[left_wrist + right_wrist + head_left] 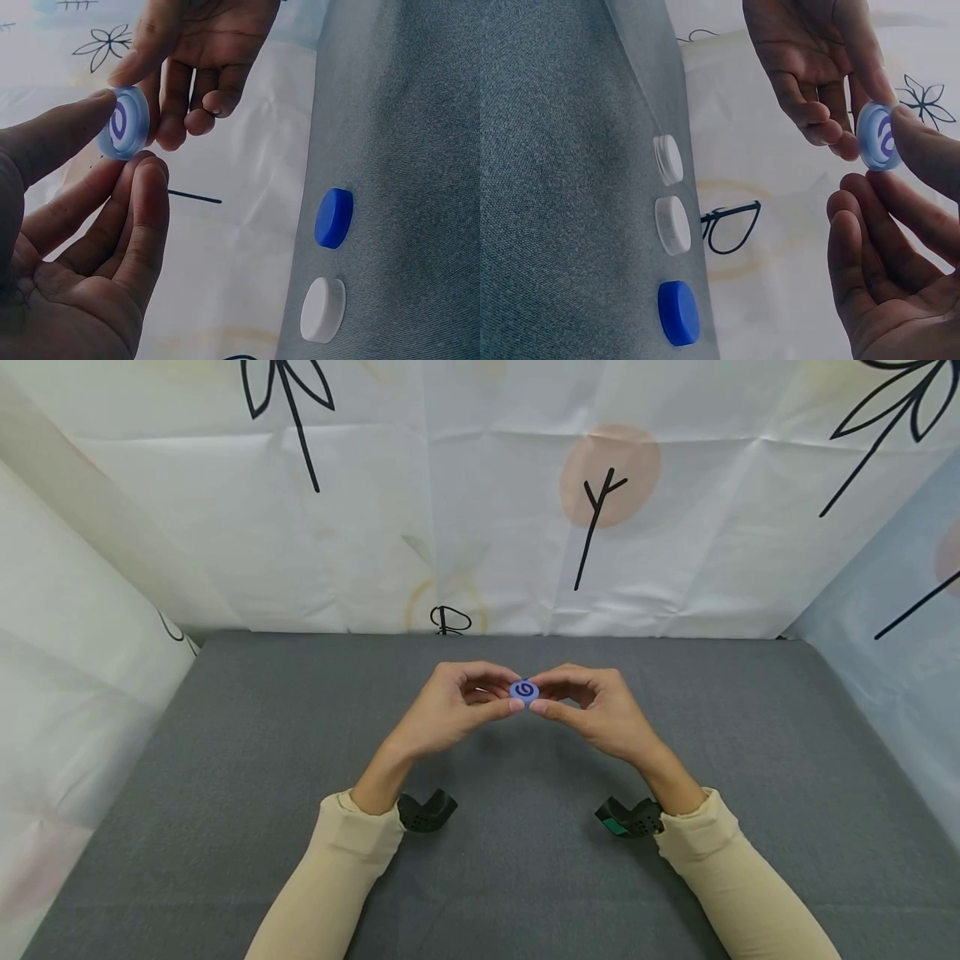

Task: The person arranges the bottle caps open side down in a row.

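Note:
Both hands hold one small light-blue bottle cap (pixel 524 692) between them, raised above the grey table. A dark purple swirl marks its round face. My left hand (pixel 450 706) pinches the cap's left side between thumb and fingertips. From the right, my right hand (pixel 606 712) pinches the opposite edge the same way. In the left wrist view the cap (pixel 126 124) shows a raised translucent rim, with both thumbs at its edge. The right wrist view shows the cap (pixel 877 136) from the other side, the remaining fingers of both hands loosely bent below it.
A blue cap (pixel 679 313) and two white caps, one (pixel 673 226) beside it and another (pixel 669 160) farther along, lie on the grey cloth-covered table (pixel 225 760). White patterned fabric (pixel 480 527) hangs behind the table and at its sides. Dark wrist-worn devices (pixel 427 812) sit by both cuffs.

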